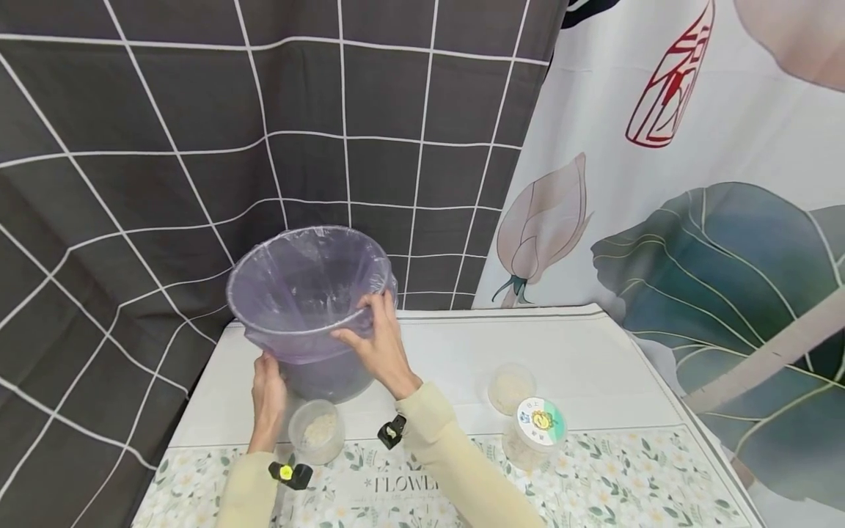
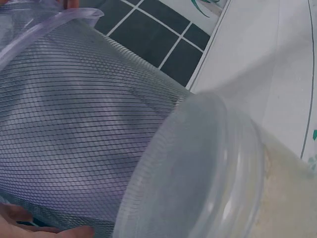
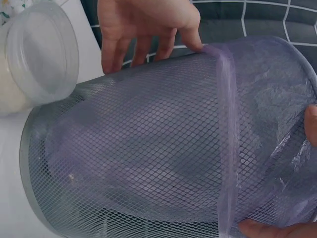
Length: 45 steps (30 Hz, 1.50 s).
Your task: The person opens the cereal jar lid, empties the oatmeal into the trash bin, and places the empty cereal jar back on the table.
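A mesh wastebasket (image 1: pixel 330 378) stands at the back left of the table, lined with a translucent purple garbage bag (image 1: pixel 297 350) folded down over its rim. My right hand (image 1: pixel 381 348) grips the bag at the near right of the rim; two of its digits press on the film in the right wrist view. On the left, my left hand (image 1: pixel 267 396) lies along the basket's side below the fold. Its thumb touches the bag's lower hem, while the other fingers (image 3: pixel 141 49) extend apart from it, partly behind the basket. A clear tub (image 1: pixel 317 433) with pale contents is between my forearms.
Right of my right forearm are another clear tub (image 1: pixel 511 389) with pale contents and a lidded jar (image 1: pixel 535 433) with a green and white label. A floral mat (image 1: pixel 634 477) covers the table's near part. A dark checked curtain (image 1: pixel 389 95) hangs behind the basket.
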Available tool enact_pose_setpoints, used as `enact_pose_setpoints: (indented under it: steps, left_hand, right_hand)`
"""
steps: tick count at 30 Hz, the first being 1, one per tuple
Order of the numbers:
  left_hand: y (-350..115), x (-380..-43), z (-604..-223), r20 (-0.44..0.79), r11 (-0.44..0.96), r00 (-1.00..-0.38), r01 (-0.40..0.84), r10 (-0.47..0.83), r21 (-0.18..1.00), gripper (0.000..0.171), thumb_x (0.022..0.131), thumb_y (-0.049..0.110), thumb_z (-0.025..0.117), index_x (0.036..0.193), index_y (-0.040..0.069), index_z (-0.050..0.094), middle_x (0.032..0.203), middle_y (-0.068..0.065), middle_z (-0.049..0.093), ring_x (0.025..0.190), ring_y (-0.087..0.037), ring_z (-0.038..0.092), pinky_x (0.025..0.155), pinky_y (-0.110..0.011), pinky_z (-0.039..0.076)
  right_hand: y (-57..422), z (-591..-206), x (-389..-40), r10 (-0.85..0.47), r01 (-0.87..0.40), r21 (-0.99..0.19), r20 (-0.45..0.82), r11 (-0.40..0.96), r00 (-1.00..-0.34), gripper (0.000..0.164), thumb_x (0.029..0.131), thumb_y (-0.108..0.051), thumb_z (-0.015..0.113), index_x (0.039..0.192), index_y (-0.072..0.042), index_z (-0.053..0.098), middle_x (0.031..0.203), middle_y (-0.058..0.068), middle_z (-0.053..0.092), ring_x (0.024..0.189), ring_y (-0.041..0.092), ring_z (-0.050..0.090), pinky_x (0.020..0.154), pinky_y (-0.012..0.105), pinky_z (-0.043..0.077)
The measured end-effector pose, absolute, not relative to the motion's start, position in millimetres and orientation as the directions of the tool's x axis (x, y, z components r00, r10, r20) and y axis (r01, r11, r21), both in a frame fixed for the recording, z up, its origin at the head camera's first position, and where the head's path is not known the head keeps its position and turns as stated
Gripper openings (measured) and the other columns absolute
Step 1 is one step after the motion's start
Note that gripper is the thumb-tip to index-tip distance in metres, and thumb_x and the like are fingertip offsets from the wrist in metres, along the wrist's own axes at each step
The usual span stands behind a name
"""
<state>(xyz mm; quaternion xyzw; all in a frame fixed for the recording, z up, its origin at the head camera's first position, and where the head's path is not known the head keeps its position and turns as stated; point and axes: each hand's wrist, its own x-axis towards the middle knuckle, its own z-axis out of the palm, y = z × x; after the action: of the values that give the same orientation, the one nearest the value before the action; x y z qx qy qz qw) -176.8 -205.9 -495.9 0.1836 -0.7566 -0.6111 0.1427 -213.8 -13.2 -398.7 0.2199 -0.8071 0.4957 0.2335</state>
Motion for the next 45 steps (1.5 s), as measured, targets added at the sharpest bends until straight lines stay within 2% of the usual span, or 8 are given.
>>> enact_pose_setpoints:
  steps: [3, 6, 14, 21, 26, 33, 39, 45]
  left_hand:
    - [-193, -171, -479, 0.021, 0.221, -0.903, -0.083, -0.43, 0.972, 0.063, 0.084, 0.053, 0.014, 0.124, 0.007, 0.029, 0.124, -0.021, 0.032, 0.107, -0.038, 0.034, 0.085, -0.047, 0.03]
    - [-184, -166, -469, 0.009, 0.241, -0.91, -0.1, -0.414, 0.965, 0.061, 0.085, 0.051, 0.015, 0.121, 0.005, 0.032, 0.122, -0.021, 0.035, 0.106, -0.036, 0.037, 0.086, -0.045, 0.03]
    - [-169, -167, -469, 0.021, 0.262, -0.927, -0.084, -0.375, 0.961, 0.057, 0.086, 0.048, 0.015, 0.116, 0.003, 0.035, 0.104, -0.023, 0.043, 0.097, -0.036, 0.041, 0.082, -0.046, 0.032]
    - [-162, -175, -491, 0.106, 0.339, -0.939, -0.011, -0.326, 0.941, 0.049, 0.087, 0.047, 0.016, 0.11, 0.012, 0.042, 0.081, -0.011, 0.045, 0.072, -0.023, 0.043, 0.053, -0.044, 0.034]
    - [-147, -163, -476, 0.056, 0.326, -0.954, -0.045, -0.294, 0.944, 0.052, 0.086, 0.049, 0.018, 0.114, 0.011, 0.039, 0.088, -0.017, 0.048, 0.079, -0.029, 0.045, 0.067, -0.043, 0.036]
    - [-132, -155, -471, 0.017, 0.31, -0.971, -0.059, -0.237, 0.949, 0.052, 0.085, 0.05, 0.023, 0.122, 0.015, 0.033, 0.118, -0.014, 0.042, 0.105, -0.03, 0.04, 0.086, -0.045, 0.031]
    - [-120, -152, -473, 0.043, 0.255, -0.981, -0.008, -0.192, 0.967, 0.049, 0.086, 0.048, 0.025, 0.119, 0.014, 0.037, 0.123, -0.015, 0.039, 0.11, -0.03, 0.037, 0.088, -0.044, 0.03]
    - [-110, -140, -474, 0.054, 0.18, -0.993, 0.033, -0.109, 0.983, 0.046, 0.087, 0.045, 0.025, 0.122, 0.015, 0.033, 0.128, -0.011, 0.031, 0.113, -0.027, 0.033, 0.088, -0.039, 0.032]
  right_hand:
    - [-4, -399, -212, -0.106, -0.582, -0.704, 0.596, 0.407, -0.796, 0.05, 0.061, -0.042, 0.067, 0.093, -0.014, 0.041, 0.102, -0.002, 0.037, 0.093, 0.011, 0.041, 0.08, 0.03, 0.038]
    - [5, -399, -210, -0.093, -0.576, -0.71, 0.595, 0.406, -0.798, 0.05, 0.061, -0.042, 0.067, 0.093, -0.014, 0.041, 0.104, -0.002, 0.037, 0.089, 0.01, 0.042, 0.075, 0.028, 0.041]
    - [25, -404, -205, -0.071, -0.574, -0.728, 0.595, 0.375, -0.801, 0.05, 0.062, -0.036, 0.069, 0.096, -0.012, 0.041, 0.117, 0.009, 0.036, 0.112, 0.024, 0.032, 0.076, 0.034, 0.042]
    - [43, -406, -198, -0.045, -0.55, -0.763, 0.571, 0.341, -0.82, 0.05, 0.063, -0.034, 0.069, 0.097, -0.012, 0.041, 0.13, 0.01, 0.023, 0.116, 0.025, 0.025, 0.073, 0.037, 0.044]
    - [56, -410, -192, -0.027, -0.509, -0.804, 0.527, 0.309, -0.849, 0.048, 0.065, -0.033, 0.068, 0.099, -0.013, 0.04, 0.134, 0.012, 0.018, 0.121, 0.027, 0.009, 0.073, 0.039, 0.044]
    - [73, -412, -185, -0.002, -0.517, -0.807, 0.539, 0.284, -0.842, 0.048, 0.065, -0.028, 0.069, 0.1, -0.013, 0.04, 0.132, 0.011, 0.021, 0.122, 0.027, 0.008, 0.073, 0.04, 0.043]
    - [93, -416, -180, 0.001, -0.543, -0.788, 0.568, 0.289, -0.823, 0.05, 0.065, -0.022, 0.07, 0.104, -0.012, 0.039, 0.133, 0.013, 0.019, 0.121, 0.027, 0.013, 0.07, 0.049, 0.041]
    - [115, -402, -171, -0.042, -0.53, -0.813, 0.537, 0.243, -0.843, 0.048, 0.067, -0.013, 0.068, 0.103, -0.006, 0.038, 0.132, 0.016, 0.02, 0.119, 0.028, 0.019, 0.074, 0.044, 0.041]
